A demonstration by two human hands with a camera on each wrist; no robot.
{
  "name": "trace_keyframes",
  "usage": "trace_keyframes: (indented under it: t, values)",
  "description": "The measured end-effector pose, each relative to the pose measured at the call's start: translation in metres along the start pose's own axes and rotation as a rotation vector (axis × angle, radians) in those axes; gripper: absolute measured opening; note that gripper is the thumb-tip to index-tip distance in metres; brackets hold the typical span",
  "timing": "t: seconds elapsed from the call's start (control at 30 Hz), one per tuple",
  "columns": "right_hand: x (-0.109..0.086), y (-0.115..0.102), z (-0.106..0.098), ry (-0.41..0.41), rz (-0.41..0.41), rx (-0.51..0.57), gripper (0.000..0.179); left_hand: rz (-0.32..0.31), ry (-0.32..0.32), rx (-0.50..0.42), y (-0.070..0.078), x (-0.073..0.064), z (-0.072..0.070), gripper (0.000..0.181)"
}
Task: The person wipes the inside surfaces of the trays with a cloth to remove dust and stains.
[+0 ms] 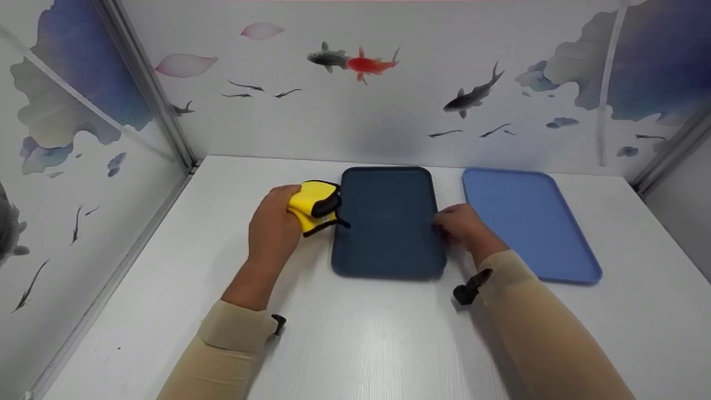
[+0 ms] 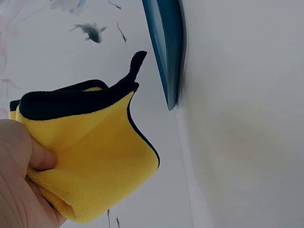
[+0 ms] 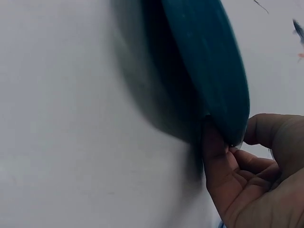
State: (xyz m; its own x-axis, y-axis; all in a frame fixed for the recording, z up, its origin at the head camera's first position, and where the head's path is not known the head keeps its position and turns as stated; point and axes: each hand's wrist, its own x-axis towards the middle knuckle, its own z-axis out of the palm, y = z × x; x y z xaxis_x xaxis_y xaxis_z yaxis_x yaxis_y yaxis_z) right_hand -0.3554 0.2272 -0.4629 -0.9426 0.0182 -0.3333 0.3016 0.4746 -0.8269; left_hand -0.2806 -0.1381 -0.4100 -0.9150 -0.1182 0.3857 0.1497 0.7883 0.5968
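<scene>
In the head view my left hand [image 1: 273, 228] holds a folded yellow cloth [image 1: 313, 201] with black edging, just left of a dark blue tray [image 1: 389, 228]. The left wrist view shows the cloth [image 2: 95, 147] gripped by one side, its fuzzy face and a black corner loop sticking out toward the tray. My right hand [image 1: 462, 226] pinches the tray's right edge. Seen from the right wrist, the thumb lies over the rim of the tray [image 3: 213, 61] and fingers [image 3: 216, 156] reach beneath it. A shadow gap shows between this side of the tray and the table.
A lighter blue tray [image 1: 533, 228] lies on the white table [image 1: 355, 344] to the right, partly behind my right forearm. White panels printed with fish and leaves, such as the back wall [image 1: 389, 122], stand behind the table and at its left.
</scene>
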Motion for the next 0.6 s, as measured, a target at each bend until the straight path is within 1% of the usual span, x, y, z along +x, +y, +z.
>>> trace_keyframes:
  t: [0.07,0.1,0.13,0.23,0.27,0.33,0.43,0.5,0.6]
  values:
    - [0.001,0.002,-0.001,-0.014,0.026,0.055,0.016,0.003,0.005,0.005,0.0,0.0,0.0,0.042]
    - [0.001,0.002,-0.001,-0.022,0.044,0.082,0.017,0.005,0.006,0.01,0.0,0.0,0.0,0.041]
    - [0.002,0.003,-0.002,-0.029,0.063,0.106,0.021,0.007,0.007,0.013,-0.001,0.0,0.0,0.04]
    - [0.002,0.006,-0.004,-0.048,0.102,0.192,0.039,0.007,0.004,0.028,-0.001,0.0,0.001,0.039]
    - [0.001,0.007,-0.004,-0.049,0.115,0.218,0.041,0.007,0.003,0.032,-0.002,0.0,0.001,0.038]
    - [0.0,0.01,-0.004,-0.055,0.122,0.279,0.038,0.004,0.002,0.032,-0.002,0.0,0.002,0.038]
    - [-0.003,0.013,-0.003,-0.055,0.114,0.36,0.025,0.0,0.004,0.03,-0.002,0.001,0.002,0.037]
    - [-0.006,0.014,-0.003,-0.055,0.101,0.399,0.017,-0.005,0.003,0.029,-0.002,0.001,0.001,0.037]
    - [-0.009,0.016,-0.003,-0.052,0.083,0.436,0.012,-0.014,-0.002,0.027,-0.002,0.002,0.001,0.036]
